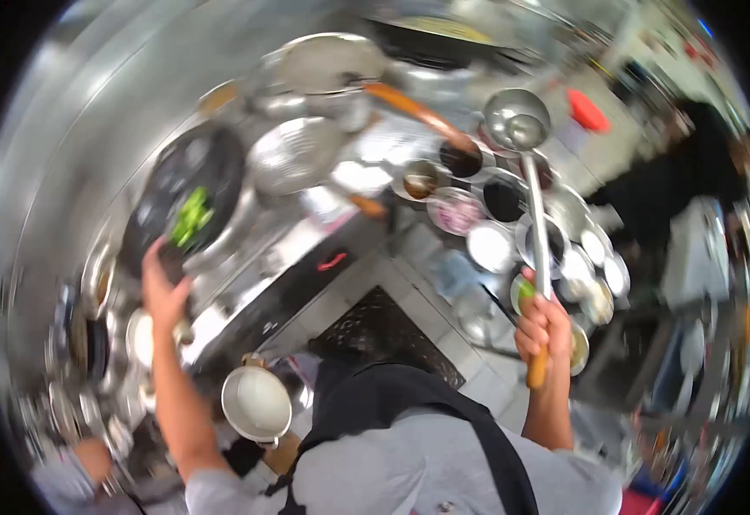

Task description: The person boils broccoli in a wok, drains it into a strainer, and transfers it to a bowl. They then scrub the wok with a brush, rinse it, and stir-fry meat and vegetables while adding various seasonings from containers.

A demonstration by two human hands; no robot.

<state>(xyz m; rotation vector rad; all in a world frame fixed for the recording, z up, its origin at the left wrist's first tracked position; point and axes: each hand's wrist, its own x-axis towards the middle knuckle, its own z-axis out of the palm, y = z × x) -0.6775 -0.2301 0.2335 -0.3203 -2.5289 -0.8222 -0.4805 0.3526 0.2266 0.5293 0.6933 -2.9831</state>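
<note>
My left hand [167, 292] is at the near edge of a dark wok [169, 176] on the left, its fingers apart; whether they touch the rim is blurred. Bright green vegetable pieces [191, 216] lie in the wok. On the right, my right hand [544, 329] is closed around the long handle of a metal ladle [516, 118], near its wooden end. The ladle's round bowl is raised above several bowls of ingredients, among them one with pinkish pieces [455, 211] and one with white contents [490, 246].
A strainer [296, 156] and a wooden-handled pan [327, 64] stand along the metal stove. A white pot [256, 403] is low at left of my body. A black mat [388, 330] lies on the tiled floor. Other people are at right and lower left.
</note>
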